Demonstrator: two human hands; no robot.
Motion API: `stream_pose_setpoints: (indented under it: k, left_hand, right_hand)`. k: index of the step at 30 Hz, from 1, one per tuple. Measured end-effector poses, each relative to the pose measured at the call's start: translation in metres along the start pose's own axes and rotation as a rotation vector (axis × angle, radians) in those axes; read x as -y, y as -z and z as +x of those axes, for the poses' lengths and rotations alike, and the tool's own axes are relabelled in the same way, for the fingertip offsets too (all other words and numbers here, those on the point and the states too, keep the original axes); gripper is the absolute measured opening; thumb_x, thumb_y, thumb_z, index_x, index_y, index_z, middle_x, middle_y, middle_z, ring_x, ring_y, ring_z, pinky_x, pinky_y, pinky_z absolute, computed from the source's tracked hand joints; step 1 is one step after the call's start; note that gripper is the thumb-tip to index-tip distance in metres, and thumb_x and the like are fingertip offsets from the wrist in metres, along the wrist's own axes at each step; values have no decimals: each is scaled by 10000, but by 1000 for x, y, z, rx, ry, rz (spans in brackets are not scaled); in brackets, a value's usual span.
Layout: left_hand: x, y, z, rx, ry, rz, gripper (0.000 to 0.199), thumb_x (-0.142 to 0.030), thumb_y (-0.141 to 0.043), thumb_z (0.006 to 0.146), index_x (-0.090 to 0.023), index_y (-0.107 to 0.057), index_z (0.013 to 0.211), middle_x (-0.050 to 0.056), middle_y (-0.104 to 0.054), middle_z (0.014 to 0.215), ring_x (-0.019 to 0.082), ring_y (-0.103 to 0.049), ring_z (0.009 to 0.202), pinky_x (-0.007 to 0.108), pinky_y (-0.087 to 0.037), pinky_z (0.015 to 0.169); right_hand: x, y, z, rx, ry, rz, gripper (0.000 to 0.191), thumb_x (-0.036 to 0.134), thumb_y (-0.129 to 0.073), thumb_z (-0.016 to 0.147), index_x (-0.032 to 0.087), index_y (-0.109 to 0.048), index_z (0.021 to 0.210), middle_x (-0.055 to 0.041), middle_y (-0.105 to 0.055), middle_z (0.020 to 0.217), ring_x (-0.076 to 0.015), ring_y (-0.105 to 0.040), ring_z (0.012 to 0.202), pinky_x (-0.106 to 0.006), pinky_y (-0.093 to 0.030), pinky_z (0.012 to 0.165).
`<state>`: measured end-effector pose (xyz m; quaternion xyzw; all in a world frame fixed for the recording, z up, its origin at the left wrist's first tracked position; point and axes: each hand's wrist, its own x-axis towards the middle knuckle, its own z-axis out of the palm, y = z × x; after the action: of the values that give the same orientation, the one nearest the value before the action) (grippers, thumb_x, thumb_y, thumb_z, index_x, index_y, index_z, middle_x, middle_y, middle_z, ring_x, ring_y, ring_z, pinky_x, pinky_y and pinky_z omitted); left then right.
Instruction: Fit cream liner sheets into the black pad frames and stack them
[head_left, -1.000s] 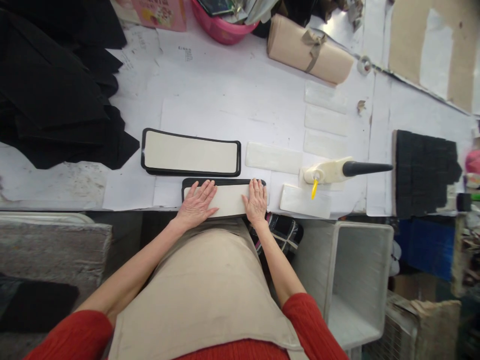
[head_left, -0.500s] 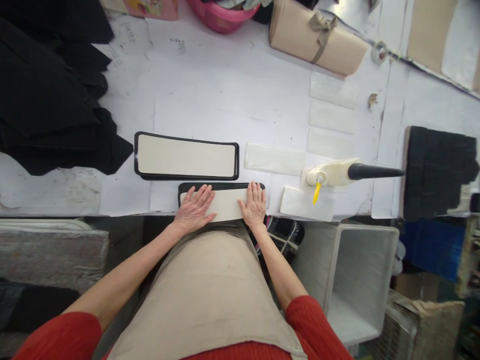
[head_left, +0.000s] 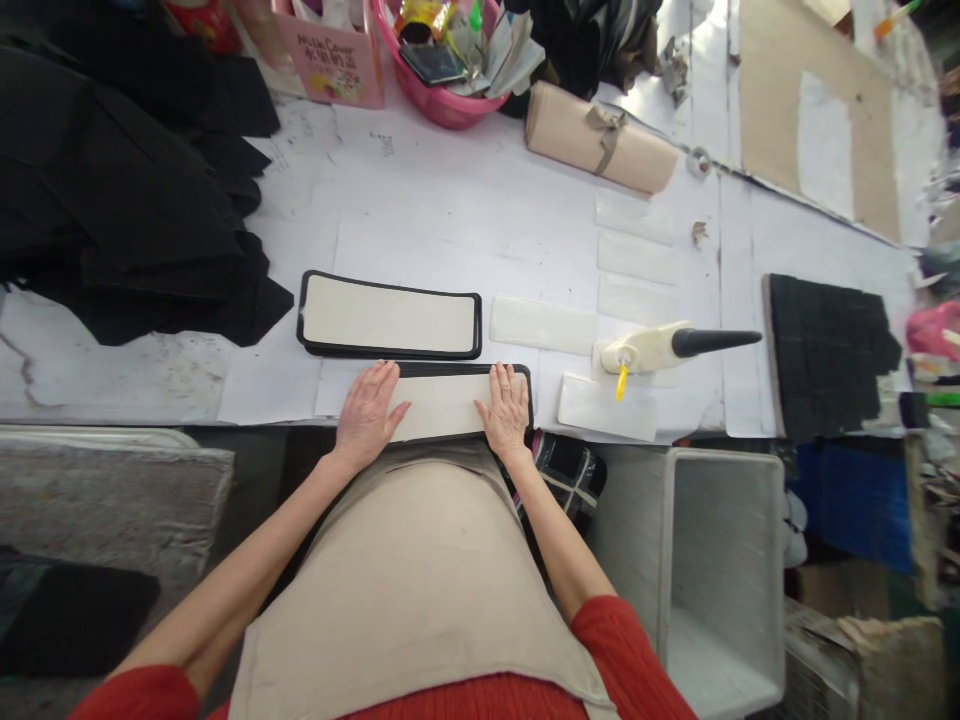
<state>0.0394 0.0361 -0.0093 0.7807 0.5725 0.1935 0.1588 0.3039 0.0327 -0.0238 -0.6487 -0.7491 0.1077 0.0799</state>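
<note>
Fingers (head_left: 501, 384) side by side and thumbs apart, my left hand (head_left: 365, 418) and right hand (head_left: 505, 414) lie flat on the nine- and three-o'clock ends of the black-edged cream panel (head_left: 441, 408) at the six-o'clock edge of the desk (head_left: 465, 200).

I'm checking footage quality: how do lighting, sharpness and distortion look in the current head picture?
Head view, centre: left hand and right hand look fairly sharp; head view, far side: bright glare beyond the beige roll; head view, right edge: clutter blurred; head view, corners: stretched, as by a wide lens.
</note>
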Motion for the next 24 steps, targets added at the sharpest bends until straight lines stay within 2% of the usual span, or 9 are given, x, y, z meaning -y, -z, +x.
stream_pose_setpoints:
  k: [2,4,7,9,11,14,17,20,24]
  left_hand:
    - [7,9,-14,-100,162,-9,541,-426,-470,956,-129,-484,1408,202,-548,1385,323,-457,1345,491,-381,1101]
    - [11,14,-28,-124,296,-31,491,-460,-511,929,-140,-563,1298,182,-628,1219,326,-557,1192,473,-461,994]
    - [14,15,-40,-89,453,-137,403,-474,-544,897,-164,-620,1143,110,-671,1007,257,-644,913,381,-518,819]
    - [13,14,-43,-58,549,-217,348,-474,-550,882,-181,-636,1050,69,-677,920,200,-636,743,323,-509,715]
    - [11,13,-42,-31,615,-263,320,-480,-560,864,-192,-640,980,44,-683,854,175,-612,657,301,-490,670]
    - [9,13,-40,-41,654,-301,318,-499,-572,842,-195,-637,912,39,-687,801,180,-615,654,302,-483,673]
    - [9,12,-39,-77,629,-312,318,-516,-575,827,-202,-631,838,51,-689,812,194,-633,691,310,-482,682]
    - [11,10,-39,-92,647,-333,317,-529,-617,784,-213,-636,799,45,-695,790,206,-641,705,327,-485,708]
    - [15,8,-37,-63,781,-453,351,-545,-701,673,-214,-653,781,34,-704,739,216,-650,689,342,-499,721]
  right_hand:
    - [18,-2,-1,15,105,13,627,400,-398,1026,118,-252,1567,-115,-267,1626,-237,-125,1540,-492,-77,1252]
    - [34,-7,1,56,227,34,606,367,-412,1024,138,-266,1565,-97,-271,1627,-225,-133,1539,-475,-74,1256]
    - [47,-16,8,117,322,59,599,357,-449,1012,162,-295,1557,-90,-264,1630,-231,-157,1534,-483,-76,1256]
    - [49,-20,12,144,325,67,610,375,-477,1000,172,-313,1551,-97,-263,1630,-243,-164,1533,-496,-80,1253]
    - [48,-22,14,161,318,68,622,400,-494,990,176,-327,1546,-109,-268,1627,-251,-158,1534,-505,-78,1251]
    - [47,-21,15,167,306,64,626,437,-491,985,172,-352,1534,-125,-293,1617,-256,-157,1534,-509,-67,1248]
    - [50,-16,15,176,279,66,608,464,-483,986,181,-385,1515,-124,-327,1605,-257,-193,1524,-491,-90,1246]
    - [56,-9,14,152,236,65,573,471,-527,972,200,-445,1470,-119,-368,1583,-278,-271,1490,-486,-179,1229]
    - [55,1,9,80,163,39,485,436,-598,949,205,-529,1370,-111,-465,1489,-300,-452,1354,-561,-333,1136]
